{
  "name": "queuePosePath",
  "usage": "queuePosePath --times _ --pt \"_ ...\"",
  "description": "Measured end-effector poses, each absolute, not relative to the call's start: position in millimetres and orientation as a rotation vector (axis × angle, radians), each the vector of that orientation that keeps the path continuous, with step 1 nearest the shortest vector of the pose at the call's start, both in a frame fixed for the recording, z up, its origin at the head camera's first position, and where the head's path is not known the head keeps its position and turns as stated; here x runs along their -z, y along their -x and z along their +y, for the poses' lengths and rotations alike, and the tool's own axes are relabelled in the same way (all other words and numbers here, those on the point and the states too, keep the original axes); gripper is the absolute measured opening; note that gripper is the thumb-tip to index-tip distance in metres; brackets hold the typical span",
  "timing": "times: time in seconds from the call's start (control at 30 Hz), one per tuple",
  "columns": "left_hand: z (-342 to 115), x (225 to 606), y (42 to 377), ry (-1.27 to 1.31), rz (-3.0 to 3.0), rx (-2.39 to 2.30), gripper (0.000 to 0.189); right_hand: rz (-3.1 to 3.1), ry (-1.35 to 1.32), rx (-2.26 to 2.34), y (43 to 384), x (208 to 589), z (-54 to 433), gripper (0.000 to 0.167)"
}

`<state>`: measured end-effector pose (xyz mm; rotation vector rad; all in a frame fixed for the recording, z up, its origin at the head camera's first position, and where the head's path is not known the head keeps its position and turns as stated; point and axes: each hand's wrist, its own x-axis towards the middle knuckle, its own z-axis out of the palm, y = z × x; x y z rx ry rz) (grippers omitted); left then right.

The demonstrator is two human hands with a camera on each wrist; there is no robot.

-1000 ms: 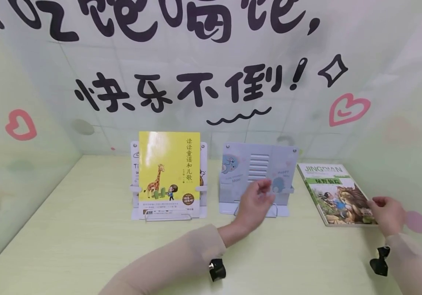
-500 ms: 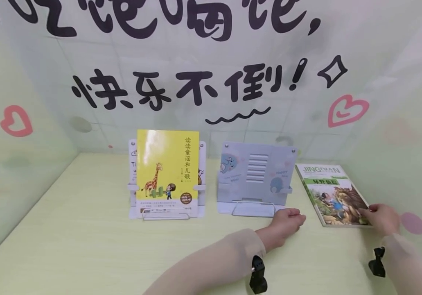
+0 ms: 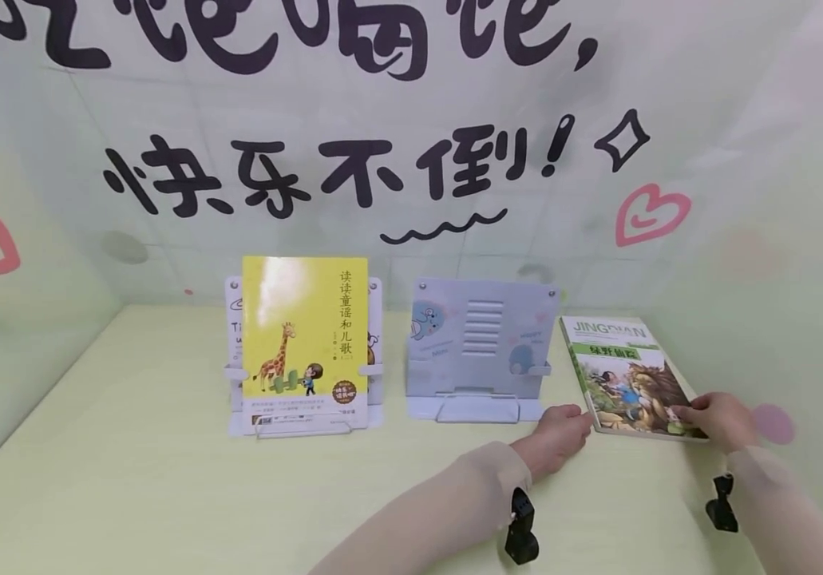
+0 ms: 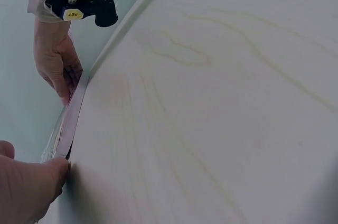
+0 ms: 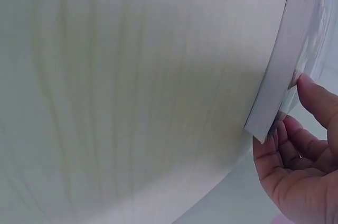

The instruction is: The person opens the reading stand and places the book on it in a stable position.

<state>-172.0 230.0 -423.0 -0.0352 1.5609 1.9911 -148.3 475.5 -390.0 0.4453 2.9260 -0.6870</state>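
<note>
A green-and-white paperback (image 3: 627, 387) with a lion on its cover lies flat at the table's right side. My right hand (image 3: 723, 421) pinches its lower right corner. In the right wrist view, the right thumb (image 5: 316, 97) rests on the cover and the other fingers curl under the edge. My left hand (image 3: 558, 435) reaches the book's lower left corner. The left wrist view shows a fingertip (image 4: 57, 168) against that corner; the remaining left fingers are mostly hidden. Left of the book stands a blue metal bookstand (image 3: 483, 339), with nothing on it.
A yellow book (image 3: 305, 335) with a giraffe stands upright on a white bookstand (image 3: 377, 399) farther left. The pale wood-grain table (image 3: 167, 495) meets a printed backdrop (image 3: 310, 239) behind and at both sides.
My left hand has moved from in front of the blue bookstand down and right to the book's corner. The right hand stays at the book. The head view has shifted slightly right.
</note>
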Motion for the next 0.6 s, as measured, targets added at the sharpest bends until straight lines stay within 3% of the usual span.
queuePosePath --times 0.3,0.5,0.6 --pt "230.4 425.0 176.8 0.006 1.657 -1.939 0.023 2.864 -0.469 0.696 147.8 390.6 474.3 0.037" --pt "229.8 427.2 177.7 -0.008 1.667 -1.951 0.033 2.79 -0.443 0.784 146.8 389.4 476.3 0.036" --pt "229.8 428.0 177.2 -0.027 1.706 -1.953 0.026 2.72 -0.451 0.888 145.7 389.0 475.8 0.033"
